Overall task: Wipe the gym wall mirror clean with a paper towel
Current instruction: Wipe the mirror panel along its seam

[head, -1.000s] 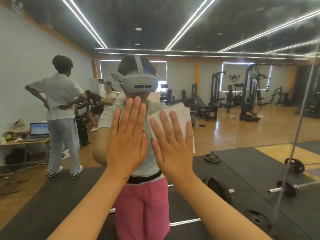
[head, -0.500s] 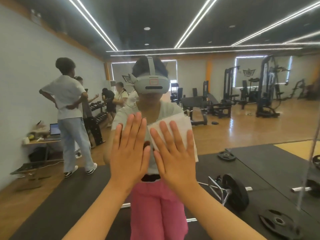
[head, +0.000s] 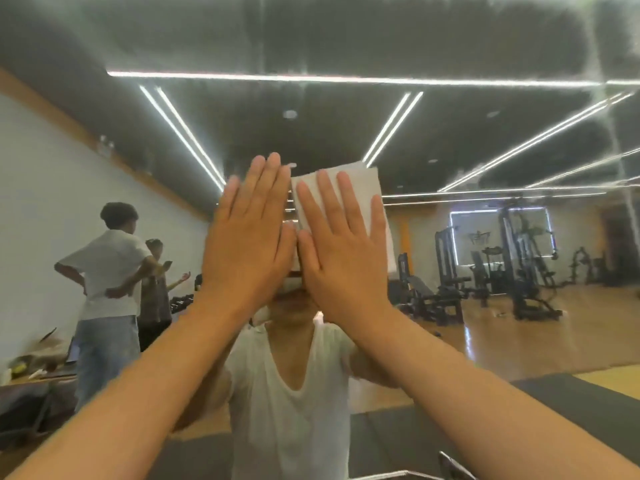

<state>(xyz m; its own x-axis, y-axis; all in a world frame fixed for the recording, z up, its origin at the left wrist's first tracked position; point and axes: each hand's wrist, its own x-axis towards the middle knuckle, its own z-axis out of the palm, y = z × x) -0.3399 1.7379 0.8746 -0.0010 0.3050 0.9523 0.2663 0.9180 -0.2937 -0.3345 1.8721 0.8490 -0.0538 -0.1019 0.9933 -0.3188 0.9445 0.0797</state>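
Observation:
The wall mirror (head: 485, 140) fills the whole view and reflects the gym behind me. A folded white paper towel (head: 360, 188) lies flat against the glass at head height. My right hand (head: 343, 251) presses it there with straight, spread fingers; the towel's top and right edge stick out past them. My left hand (head: 247, 237) is flat on the bare glass just left of the towel, its fingers straight and together. Both forearms reach up from the bottom corners. My hands cover my reflected head.
Smears and streaks show on the upper glass (head: 346, 36). A vertical mirror seam (head: 620, 161) runs down the right side. The reflection shows people (head: 107, 271) standing at left by a desk, weight machines (head: 519, 265) at right, and dark floor mats below.
Both hands and the towel have slid upward on the mirror, from chest height of my reflection to over its head. The view has tilted up toward the reflected ceiling.

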